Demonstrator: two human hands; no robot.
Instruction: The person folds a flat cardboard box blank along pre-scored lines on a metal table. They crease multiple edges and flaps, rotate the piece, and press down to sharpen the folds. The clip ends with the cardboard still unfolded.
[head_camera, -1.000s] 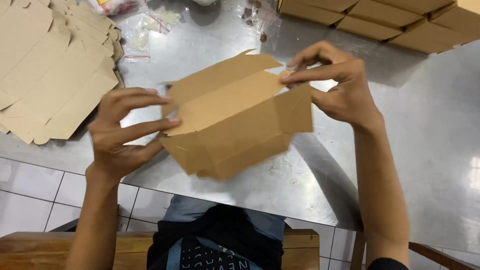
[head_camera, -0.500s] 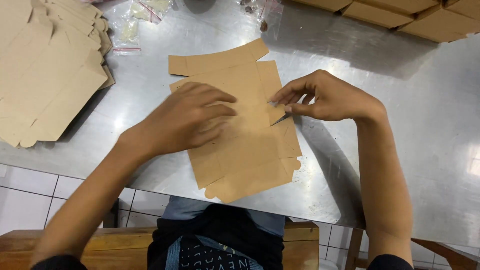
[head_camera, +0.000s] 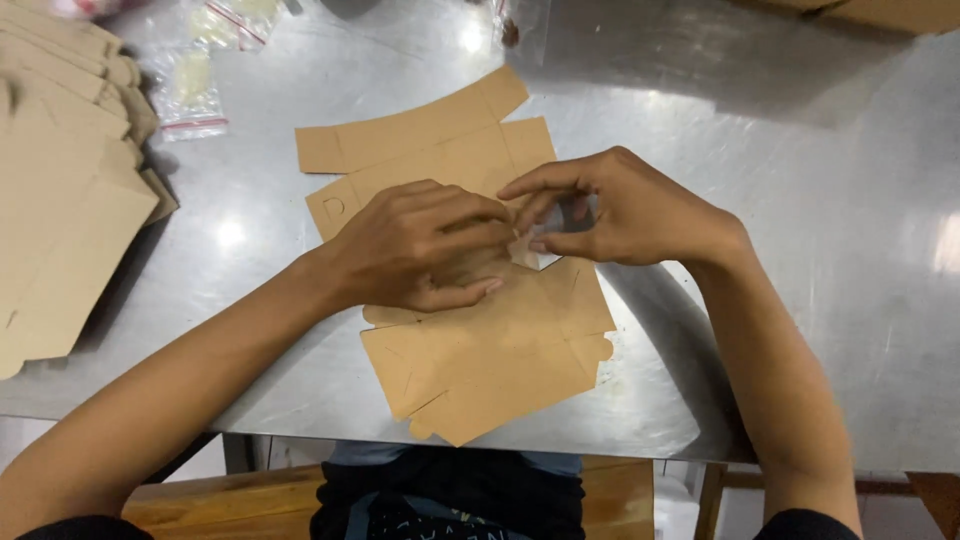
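A flattened brown cardboard box blank (head_camera: 480, 350) lies on the shiny metal table (head_camera: 780, 250), flaps spread toward the far side. My left hand (head_camera: 425, 245) presses flat on its middle, fingers pointing right. My right hand (head_camera: 620, 210) meets it at the blank's right edge, thumb and fingers pinched on a small pale strip that looks like tape or a backing (head_camera: 522, 245). The fingertips of both hands touch there. What exactly sits under the fingers is hidden.
A tall stack of flat cardboard blanks (head_camera: 60, 180) fills the left side of the table. Small clear plastic bags (head_camera: 190, 90) lie at the far left. Folded brown boxes (head_camera: 900, 12) line the far right corner. A wooden bench (head_camera: 250, 505) is below the table edge.
A second ago both hands held the box up, partly opened. It was then laid flat, and now the hands have come together at its right edge, the right one pinching a small strip.
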